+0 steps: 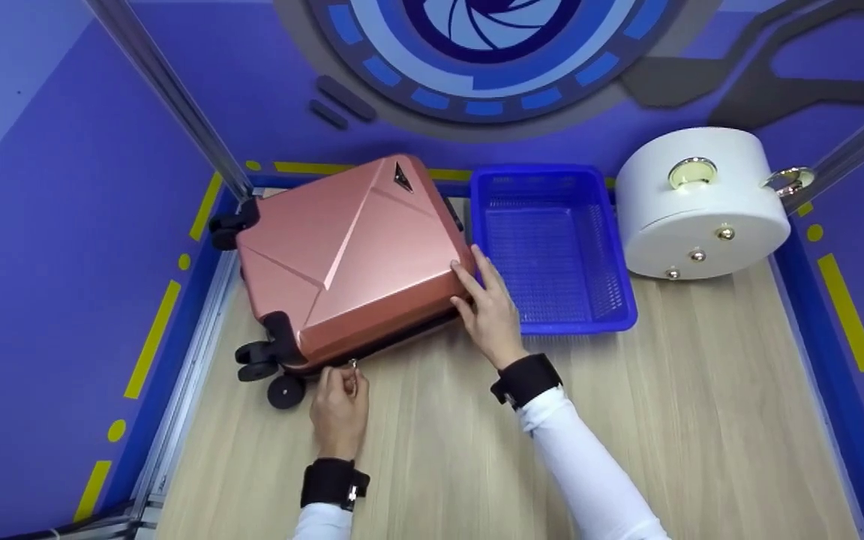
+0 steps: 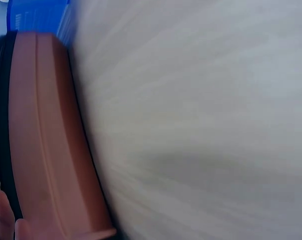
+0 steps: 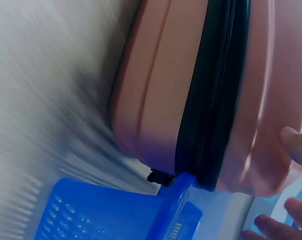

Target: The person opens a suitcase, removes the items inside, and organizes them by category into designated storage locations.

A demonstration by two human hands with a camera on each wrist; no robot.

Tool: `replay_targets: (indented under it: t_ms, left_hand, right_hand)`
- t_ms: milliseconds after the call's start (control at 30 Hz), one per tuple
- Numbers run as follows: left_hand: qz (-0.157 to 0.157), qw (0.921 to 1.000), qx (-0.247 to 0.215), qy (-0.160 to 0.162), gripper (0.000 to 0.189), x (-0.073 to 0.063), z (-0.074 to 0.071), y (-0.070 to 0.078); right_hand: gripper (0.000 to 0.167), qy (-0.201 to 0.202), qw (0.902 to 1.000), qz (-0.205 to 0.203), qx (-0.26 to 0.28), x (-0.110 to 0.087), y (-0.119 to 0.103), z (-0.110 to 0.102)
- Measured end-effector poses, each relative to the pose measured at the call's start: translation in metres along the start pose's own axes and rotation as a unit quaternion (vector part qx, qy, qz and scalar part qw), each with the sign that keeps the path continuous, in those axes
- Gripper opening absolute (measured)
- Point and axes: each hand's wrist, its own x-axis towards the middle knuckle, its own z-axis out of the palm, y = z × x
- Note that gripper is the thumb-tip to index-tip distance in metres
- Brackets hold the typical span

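Observation:
A rose-pink hard-shell suitcase (image 1: 357, 247) lies flat on the wood-look surface, its black wheels (image 1: 286, 391) toward the left. Around its side runs a black zipper band (image 3: 213, 95). Near the wheeled end, my left hand (image 1: 340, 412) pinches a small metal zipper pull (image 1: 354, 364) between thumb and fingers. The left wrist view catches only those fingertips (image 2: 2, 212) at its lower left edge, beside the band. My right hand (image 1: 490, 319) rests with extended, spread fingers on the suitcase's near right corner, close to the basket.
A blue plastic basket (image 1: 552, 328) stands right of the suitcase, close against its end. Farther right is a white rounded case (image 1: 702, 202) with gold handles and knobs. Purple panels (image 1: 49, 225) enclose the left, back and right sides.

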Motion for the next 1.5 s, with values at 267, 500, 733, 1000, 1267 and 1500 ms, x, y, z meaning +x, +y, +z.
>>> replay_targets:
  t_ms: [267, 500, 733, 1000, 1267, 1500]
  left_hand:
    - [0.012, 0.9999, -0.004, -0.012, 0.011, 0.003, 0.010, 0.013]
    - [0.029, 0.9995, -0.011, -0.011, 0.011, 0.002, 0.022, 0.021]
    - [0.024, 0.9995, 0.015, -0.017, 0.013, 0.004, 0.016, 0.016]
    - [0.004, 0.9997, 0.025, -0.001, 0.014, 0.002, -0.001, -0.002]
    - [-0.048, 0.9961, 0.068, 0.029, 0.013, -0.002, -0.031, -0.029]
    - [-0.081, 0.9926, 0.090, -0.008, 0.012, -0.007, -0.043, -0.034]
  right_hand:
    - [0.056, 0.016, 0.9956, -0.092, 0.010, -0.010, -0.023, 0.009]
    - [0.061, -0.052, 0.9874, -0.149, -0.018, -0.019, -0.035, 0.025]
    - [0.064, -0.060, 0.9877, -0.141, -0.029, -0.020, -0.033, 0.032]
    - [0.072, -0.087, 0.9850, -0.137, -0.059, -0.020, -0.034, 0.033]
    - [0.074, -0.115, 0.9845, -0.113, -0.070, -0.019, -0.034, 0.030]
    - [0.075, -0.109, 0.9846, -0.121, -0.063, -0.015, -0.030, 0.029]
